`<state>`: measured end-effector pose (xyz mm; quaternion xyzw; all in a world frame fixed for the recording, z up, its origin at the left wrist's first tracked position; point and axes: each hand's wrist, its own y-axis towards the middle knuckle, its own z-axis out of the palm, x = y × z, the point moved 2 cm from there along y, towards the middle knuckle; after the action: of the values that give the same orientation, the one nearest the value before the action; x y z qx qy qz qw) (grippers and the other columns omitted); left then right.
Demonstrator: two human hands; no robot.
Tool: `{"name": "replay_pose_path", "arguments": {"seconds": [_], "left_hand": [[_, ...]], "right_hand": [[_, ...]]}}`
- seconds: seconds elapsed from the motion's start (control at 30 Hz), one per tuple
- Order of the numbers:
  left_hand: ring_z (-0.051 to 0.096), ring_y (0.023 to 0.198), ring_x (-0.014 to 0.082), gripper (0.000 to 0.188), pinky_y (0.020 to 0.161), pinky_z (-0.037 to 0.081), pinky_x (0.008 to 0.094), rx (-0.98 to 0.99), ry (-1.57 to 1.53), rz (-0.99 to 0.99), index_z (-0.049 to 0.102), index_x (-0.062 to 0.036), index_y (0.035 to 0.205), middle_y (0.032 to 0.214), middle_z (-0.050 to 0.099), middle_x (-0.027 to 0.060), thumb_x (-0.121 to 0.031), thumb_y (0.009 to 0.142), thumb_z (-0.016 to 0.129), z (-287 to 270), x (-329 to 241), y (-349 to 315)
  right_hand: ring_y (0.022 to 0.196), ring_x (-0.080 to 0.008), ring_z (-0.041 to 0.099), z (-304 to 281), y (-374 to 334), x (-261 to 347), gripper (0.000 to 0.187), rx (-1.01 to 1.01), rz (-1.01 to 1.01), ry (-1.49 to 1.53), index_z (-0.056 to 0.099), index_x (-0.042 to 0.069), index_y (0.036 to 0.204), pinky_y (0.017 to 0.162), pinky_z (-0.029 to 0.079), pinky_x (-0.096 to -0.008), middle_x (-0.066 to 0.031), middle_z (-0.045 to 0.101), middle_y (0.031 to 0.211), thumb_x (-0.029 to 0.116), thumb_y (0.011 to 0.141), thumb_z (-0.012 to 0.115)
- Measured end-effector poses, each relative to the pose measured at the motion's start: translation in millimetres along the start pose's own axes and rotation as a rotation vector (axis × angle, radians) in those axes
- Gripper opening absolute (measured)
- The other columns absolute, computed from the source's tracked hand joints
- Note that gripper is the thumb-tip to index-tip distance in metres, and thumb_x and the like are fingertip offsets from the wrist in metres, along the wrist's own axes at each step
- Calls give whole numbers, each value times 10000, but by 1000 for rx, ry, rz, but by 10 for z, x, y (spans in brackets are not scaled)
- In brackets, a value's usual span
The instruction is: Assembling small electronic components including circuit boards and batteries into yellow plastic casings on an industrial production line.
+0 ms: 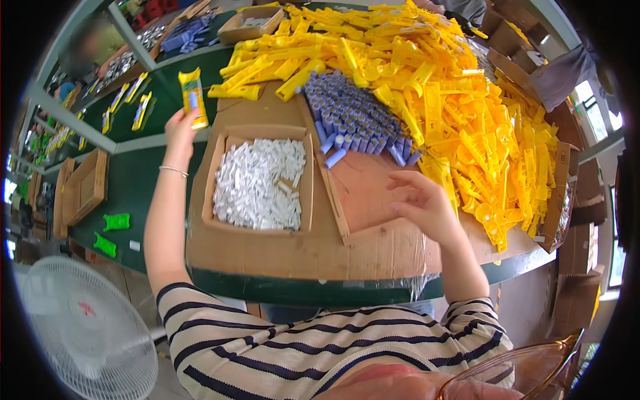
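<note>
My left hand [179, 137] is raised at the left of the worktable, its fingers closed on the lower end of a long yellow plastic casing [197, 121]. The casing stands nearly upright, with a greenish insert visible inside it. My right hand [427, 205] hovers over the bare part of a shallow cardboard tray [363, 193]; its fingers are loosely bent and apart, with nothing between them. Beyond that hand, many blue cylindrical cells [350, 117] stand packed in the tray, a few lying loose at their near edge. A cardboard box [308, 200] of small whitish pieces [260, 183] sits between my arms.
Yellow plastic casings [467, 127] are heaped across the back and right. On the green surface at left are more filled casings [141, 112], two green parts [117, 221] and a cardboard box [90, 183]. A white fan [87, 327] stands lower left. Another person works far left.
</note>
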<state>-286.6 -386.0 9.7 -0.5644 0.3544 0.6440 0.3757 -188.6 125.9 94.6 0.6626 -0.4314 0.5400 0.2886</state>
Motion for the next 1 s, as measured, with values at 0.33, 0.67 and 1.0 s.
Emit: {"name": "replay_pose_path", "arguments": {"seconds": [0.33, 0.67, 1.0], "left_hand": [[573, 625, 143, 315, 533, 444, 274, -405, 223, -75, 651, 51, 885, 783, 606, 63, -238, 782, 721, -1331, 1047, 2557], [604, 965, 334, 555, 837, 457, 425, -498, 1500, 30, 625, 19, 1075, 1019, 635, 211, -479, 885, 472, -1559, 653, 2532], [453, 1179, 299, 392, 1004, 339, 371, -96, 1039, 776, 489, 1, 1232, 1236, 503, 159, -118, 866, 561, 265, -416, 573]], "right_hand": [[855, -312, 611, -2481, 2928, -36, 218, -706, -367, -1449, 661, 91, 989, 760, 490, -399, -133, 645, 947, 174, 807, 574], [793, -279, 640, -2474, 4525, -304, 163, -553, -267, -1921, 671, 49, 856, 661, 505, -397, -128, 656, 876, 137, 794, 549], [592, -148, 520, -2712, 3021, 448, 181, -847, -491, -662, 650, -23, 782, 576, 416, -323, -91, 598, 649, 155, 785, 682]]}}
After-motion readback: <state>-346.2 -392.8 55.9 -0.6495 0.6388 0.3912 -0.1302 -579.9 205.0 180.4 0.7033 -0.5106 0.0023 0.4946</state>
